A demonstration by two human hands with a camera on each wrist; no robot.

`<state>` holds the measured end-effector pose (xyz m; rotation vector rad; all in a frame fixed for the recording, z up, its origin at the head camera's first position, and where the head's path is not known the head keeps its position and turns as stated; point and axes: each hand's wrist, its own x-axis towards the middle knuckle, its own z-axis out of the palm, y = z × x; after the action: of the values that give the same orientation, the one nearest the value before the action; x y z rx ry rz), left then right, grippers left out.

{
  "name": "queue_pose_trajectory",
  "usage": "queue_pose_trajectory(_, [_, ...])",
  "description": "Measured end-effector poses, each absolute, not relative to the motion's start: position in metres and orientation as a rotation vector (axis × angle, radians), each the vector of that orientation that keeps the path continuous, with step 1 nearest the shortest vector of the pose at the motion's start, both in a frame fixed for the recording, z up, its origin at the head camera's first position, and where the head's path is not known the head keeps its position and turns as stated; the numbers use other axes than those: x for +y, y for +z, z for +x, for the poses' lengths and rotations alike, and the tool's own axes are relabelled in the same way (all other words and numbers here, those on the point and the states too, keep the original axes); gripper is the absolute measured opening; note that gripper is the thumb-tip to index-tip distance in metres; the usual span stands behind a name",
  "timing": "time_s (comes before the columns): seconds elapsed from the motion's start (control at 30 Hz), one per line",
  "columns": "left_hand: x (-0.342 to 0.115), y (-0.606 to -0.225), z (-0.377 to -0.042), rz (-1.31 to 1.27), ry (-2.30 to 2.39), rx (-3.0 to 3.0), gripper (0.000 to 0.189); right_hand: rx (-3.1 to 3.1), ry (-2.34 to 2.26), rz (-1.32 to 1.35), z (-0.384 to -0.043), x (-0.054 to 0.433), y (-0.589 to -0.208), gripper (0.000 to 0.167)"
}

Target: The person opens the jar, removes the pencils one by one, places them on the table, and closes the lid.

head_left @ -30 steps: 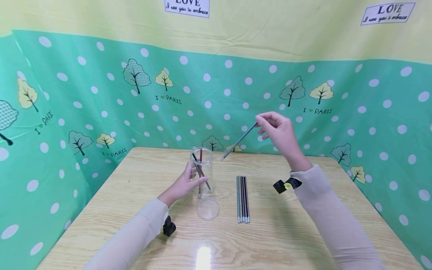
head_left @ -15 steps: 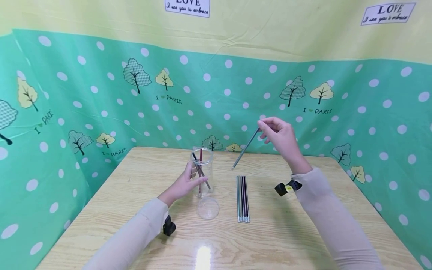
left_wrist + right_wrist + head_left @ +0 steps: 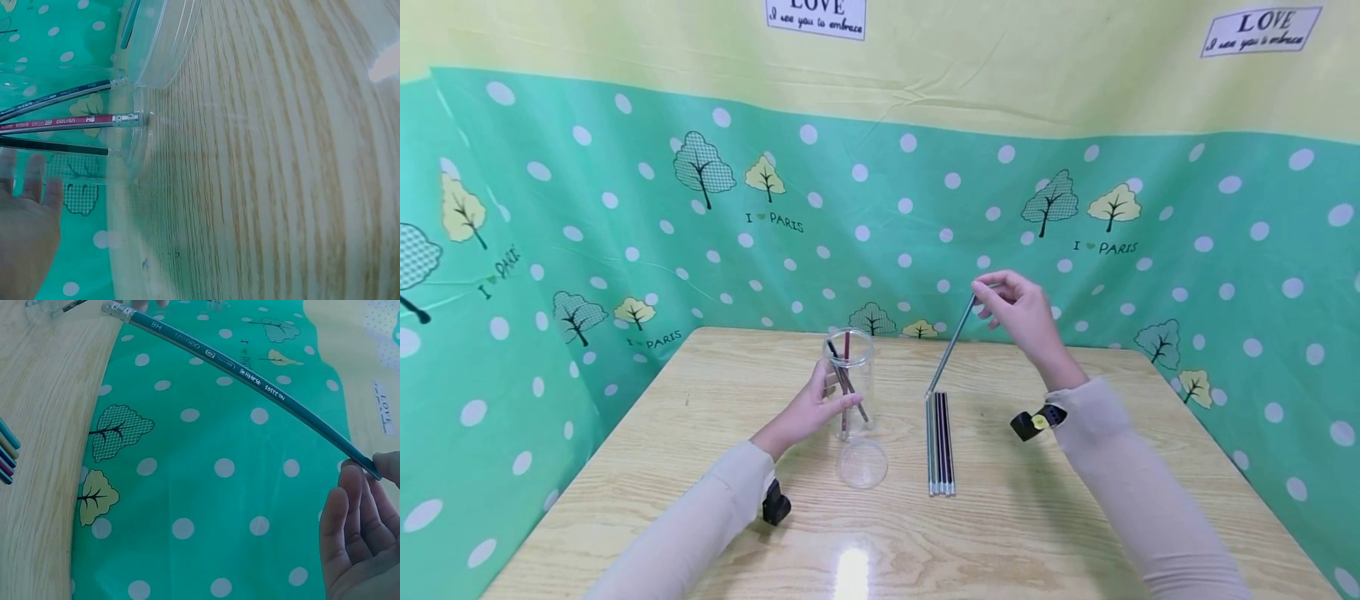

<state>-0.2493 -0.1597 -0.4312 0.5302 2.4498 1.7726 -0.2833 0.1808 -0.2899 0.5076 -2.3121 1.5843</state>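
Observation:
A clear jar (image 3: pixel 867 385) stands upright, and my left hand (image 3: pixel 808 408) grips its left side with the thumb across the front. Inside lean three pencils, one of them a red pencil (image 3: pixel 75 122), their eraser ends down. My right hand (image 3: pixel 1022 315) is raised over the far right of the table, pinching a dark green pencil (image 3: pixel 953 346) at its unsharpened tip between thumb and fingers. That pencil slants down to the left, its eraser end (image 3: pixel 117 311) lowest, overlapping the far end of a row of pencils (image 3: pixel 940 446) in the head view.
A round clear lid (image 3: pixel 862 464) lies just in front of the jar. The pencil row lies to the right of the lid on the wooden table (image 3: pixel 700 517), eraser ends toward me. A green dotted curtain (image 3: pixel 925 217) hangs behind the table's far edge.
My right hand has come down a little. The green pencil's lower end has swung rightward and down, away from the jar to the row's far end. The left hand and jar have stayed put.

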Motion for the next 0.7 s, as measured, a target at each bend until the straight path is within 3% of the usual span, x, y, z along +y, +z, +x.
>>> queue_pose_trajectory(0.7, [-0.16,-0.433,-0.25,0.509,1.76,2.48,0.08,-2.597,1.671,0.338,-0.309,0.196,-0.334,0.049])
